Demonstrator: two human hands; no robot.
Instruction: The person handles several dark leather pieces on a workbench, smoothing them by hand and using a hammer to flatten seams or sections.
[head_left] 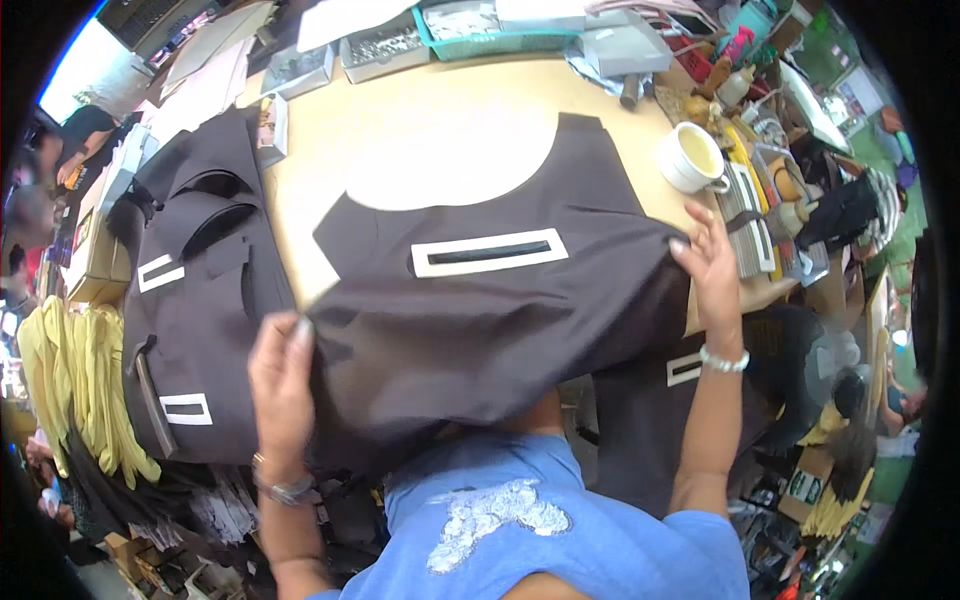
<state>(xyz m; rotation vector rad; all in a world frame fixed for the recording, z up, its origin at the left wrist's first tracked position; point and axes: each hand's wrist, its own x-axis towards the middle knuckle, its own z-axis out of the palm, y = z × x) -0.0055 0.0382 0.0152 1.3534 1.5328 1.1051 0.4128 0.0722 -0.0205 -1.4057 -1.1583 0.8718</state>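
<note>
**At the desk's near edge: dark panel gripped by both sides**

Across the near edge of the desk (400,110), spread flat: a dark brown garment panel (500,300) with a curved neckline cut at its far side and a white-framed pocket slit (490,252) at its middle. Draped partly over the edge toward the body, bulging where the cloth hangs.

Left hand (282,375) closed over the panel's near-left corner, fingers curled onto the cloth. Right hand (712,265) at the panel's right edge, fingers bent narrow and pinching the fabric near the desk's right edge.

Probably best handled so: equal tension from both hands, no tugging from one side, slit kept square to the desk edge, the hanging part lifted rather than dragged, so that no crease sets across the white frame. Worth keeping the right-hand corner well off the cup.

Along the left edge, a stack of similar dark pieces (195,300), each with its own white-framed slit, overlapping the panel's left side.

Containers: a white cup (692,157) near the right edge, holding a pale yellowish liquid, just beyond the right hand. At the far edge, a teal tray (490,42) with pale contents too blurred to name, and beside it grey boxes (385,50) of small silvery parts. Yellow strips (80,370) hanging off the left side, below desk level.
</note>
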